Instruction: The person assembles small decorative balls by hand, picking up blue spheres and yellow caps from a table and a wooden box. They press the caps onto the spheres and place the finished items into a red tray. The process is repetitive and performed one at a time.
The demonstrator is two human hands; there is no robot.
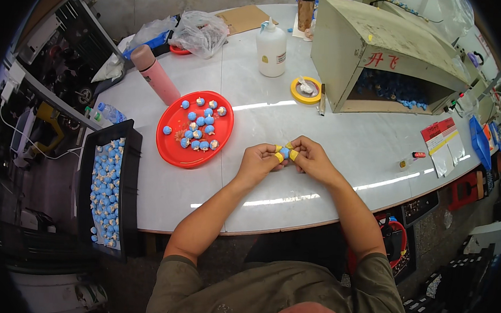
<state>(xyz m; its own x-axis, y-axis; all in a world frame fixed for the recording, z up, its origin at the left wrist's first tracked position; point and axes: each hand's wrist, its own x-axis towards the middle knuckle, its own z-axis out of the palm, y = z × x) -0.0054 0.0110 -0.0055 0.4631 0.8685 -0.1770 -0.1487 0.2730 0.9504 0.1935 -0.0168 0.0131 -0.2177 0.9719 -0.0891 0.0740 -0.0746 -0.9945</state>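
We have both hands together over the white table (298, 119), just to the right of the red tray (174, 152). The left hand (257, 161) and the right hand (312, 158) meet at their tips, and between them we pinch one small blue ball (284, 152). Our fingers (279, 156) are drawn narrow around it, several capped in yellow tape, pressing the ball from both sides.

The red tray holds a cluster of the same blue balls (200, 125). Left of the tray, a black crate (128, 195) at the table's edge is filled with many more. Behind the tray stands a pink flask (155, 73). Farther right of the tray we see a white pump bottle (271, 49), a yellow tape roll (306, 90) and a beige box (380, 55) open at the front, with blue pieces inside. The floor around is crowded with equipment.
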